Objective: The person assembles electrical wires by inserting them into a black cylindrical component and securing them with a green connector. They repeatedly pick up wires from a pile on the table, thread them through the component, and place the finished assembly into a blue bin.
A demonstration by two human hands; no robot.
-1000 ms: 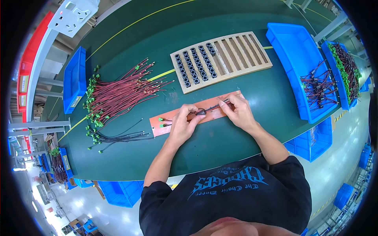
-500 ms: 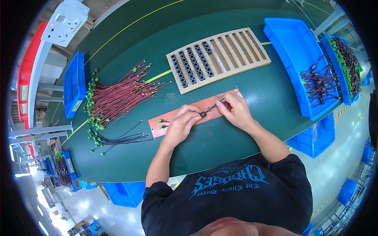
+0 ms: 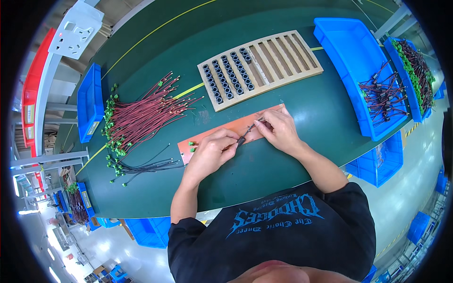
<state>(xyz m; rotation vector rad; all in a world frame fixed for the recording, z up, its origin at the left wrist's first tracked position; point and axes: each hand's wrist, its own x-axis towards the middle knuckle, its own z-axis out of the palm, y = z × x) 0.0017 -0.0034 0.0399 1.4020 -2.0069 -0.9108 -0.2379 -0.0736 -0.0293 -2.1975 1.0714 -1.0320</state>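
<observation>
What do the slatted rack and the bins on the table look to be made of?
Slatted rack: looks like unfinished pale wood, matt, with plain light slats. Bins: likely moulded plastic, uniform bright blue with a slight sheen and rounded rims.

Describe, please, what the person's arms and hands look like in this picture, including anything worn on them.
Both the left hand and the right hand are bare, with no gloves, rings or watch visible. The forearms are uncovered too. The only clothing near them is a black short-sleeved T-shirt with a blue printed design across the chest, its sleeves ending above the elbows.
</observation>
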